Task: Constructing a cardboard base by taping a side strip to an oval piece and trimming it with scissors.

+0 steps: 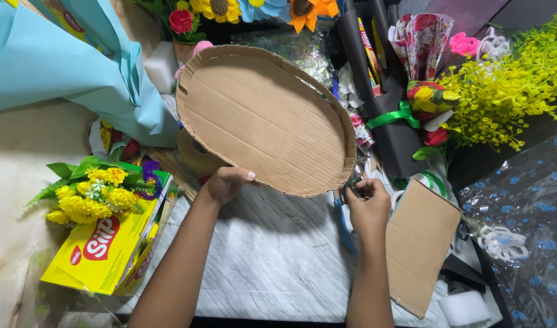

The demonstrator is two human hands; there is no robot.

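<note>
An oval cardboard cutout [266,118] is held tilted above the bench [272,255], gripped at its lower edge by the closed left hand [225,183]. Just below the cutout's lower right edge, the right hand [368,203] is closed on blue-handled scissors [344,222]. A rectangular cardboard piece [419,243] lies right of the cutout; a yellow box [105,249] with yellow flowers [93,194] lies to its lower left.
</note>
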